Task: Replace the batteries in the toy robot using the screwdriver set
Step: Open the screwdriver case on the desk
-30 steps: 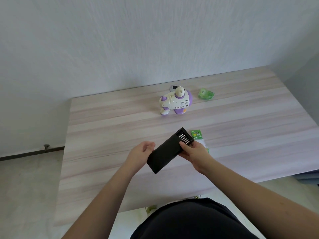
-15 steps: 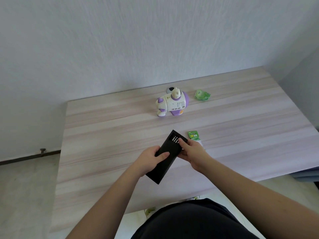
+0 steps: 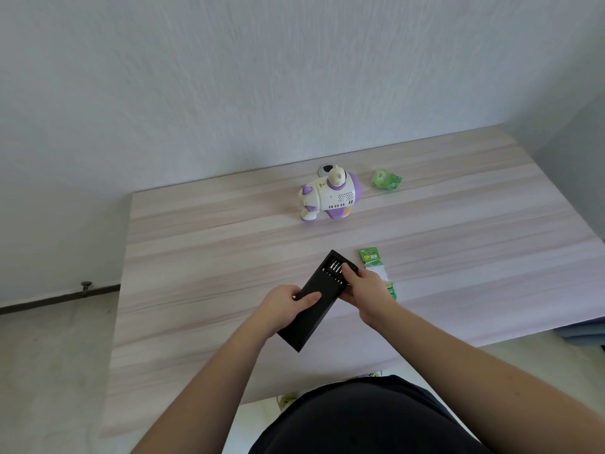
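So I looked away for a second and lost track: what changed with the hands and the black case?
The left hand, which only touched the end of the black screwdriver case a second ago, now grips its sleeve. The right hand still holds the tray end with the bits exposed. The toy robot and battery pack lie untouched on the table.

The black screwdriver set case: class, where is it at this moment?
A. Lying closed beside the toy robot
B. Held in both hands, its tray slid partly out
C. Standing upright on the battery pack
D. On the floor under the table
B: the left hand grips the black screwdriver set case while the right hand holds its far end, where silver bits show.
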The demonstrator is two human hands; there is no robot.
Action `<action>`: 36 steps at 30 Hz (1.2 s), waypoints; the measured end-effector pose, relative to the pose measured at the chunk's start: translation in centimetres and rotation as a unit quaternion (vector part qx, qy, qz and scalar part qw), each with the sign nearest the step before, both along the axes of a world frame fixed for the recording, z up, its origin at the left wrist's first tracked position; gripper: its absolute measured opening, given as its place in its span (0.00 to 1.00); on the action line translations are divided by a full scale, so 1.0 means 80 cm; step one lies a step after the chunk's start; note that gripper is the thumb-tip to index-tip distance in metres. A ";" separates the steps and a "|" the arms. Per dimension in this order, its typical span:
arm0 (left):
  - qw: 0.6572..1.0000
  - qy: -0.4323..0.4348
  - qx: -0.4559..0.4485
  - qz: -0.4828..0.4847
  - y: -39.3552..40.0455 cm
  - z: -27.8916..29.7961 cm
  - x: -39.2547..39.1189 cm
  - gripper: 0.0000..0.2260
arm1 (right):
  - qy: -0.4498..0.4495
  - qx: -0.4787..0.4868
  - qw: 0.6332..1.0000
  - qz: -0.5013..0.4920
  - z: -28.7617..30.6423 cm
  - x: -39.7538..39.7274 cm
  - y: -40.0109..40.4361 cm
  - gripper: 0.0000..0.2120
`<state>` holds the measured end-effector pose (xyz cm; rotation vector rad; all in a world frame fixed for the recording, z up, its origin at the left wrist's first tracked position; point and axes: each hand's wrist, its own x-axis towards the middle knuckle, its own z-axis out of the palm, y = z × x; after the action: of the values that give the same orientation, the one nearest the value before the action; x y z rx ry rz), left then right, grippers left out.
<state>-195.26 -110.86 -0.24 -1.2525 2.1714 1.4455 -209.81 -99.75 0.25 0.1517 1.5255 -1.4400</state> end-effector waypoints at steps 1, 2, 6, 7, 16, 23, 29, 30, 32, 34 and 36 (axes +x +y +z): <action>1.000 -0.007 -0.010 -0.009 0.000 0.001 -0.001 0.19 | 0.001 0.003 1.000 0.000 0.000 0.000 -0.001 0.08; 1.000 -0.010 -0.016 -0.015 0.000 0.001 -0.003 0.19 | 0.002 0.004 1.000 0.000 0.001 -0.001 -0.002 0.07; 0.999 -0.006 -0.031 -0.033 -0.001 0.001 -0.003 0.18 | -0.003 0.006 1.000 -0.009 0.002 0.000 -0.002 0.08; 0.999 -0.005 -0.039 -0.037 -0.001 0.000 -0.002 0.18 | -0.004 0.006 1.000 -0.012 0.002 0.001 -0.001 0.08; 0.995 -0.023 -0.093 -0.022 0.004 -0.006 0.006 0.21 | -0.006 0.017 0.999 -0.043 -0.002 0.012 -0.002 0.08; 0.995 -0.004 -0.104 -0.010 0.002 -0.002 0.008 0.23 | 0.006 0.022 0.998 -0.058 0.001 0.013 -0.009 0.08; 0.994 -0.012 -0.111 -0.016 0.006 -0.001 0.006 0.22 | 0.013 0.043 0.997 -0.068 -0.004 0.011 -0.014 0.07; 0.993 -0.014 -0.112 -0.017 0.006 0.000 0.006 0.22 | 0.012 0.044 0.997 -0.069 -0.005 0.010 -0.015 0.07; 0.993 -0.016 -0.115 -0.019 0.007 0.000 0.008 0.21 | 0.016 0.048 0.996 -0.069 -0.007 0.008 -0.019 0.07; 0.993 -0.012 -0.117 -0.014 0.009 0.000 0.011 0.23 | 0.022 0.052 0.996 -0.065 -0.009 0.006 -0.022 0.07; 0.993 -0.004 -0.120 -0.009 0.009 -0.001 0.014 0.23 | 0.024 0.053 0.996 -0.062 -0.011 0.005 -0.024 0.07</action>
<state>-194.17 -110.16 -0.29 -1.3076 2.4013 1.1961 -209.43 -101.69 -0.60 0.2823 1.6565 -1.4700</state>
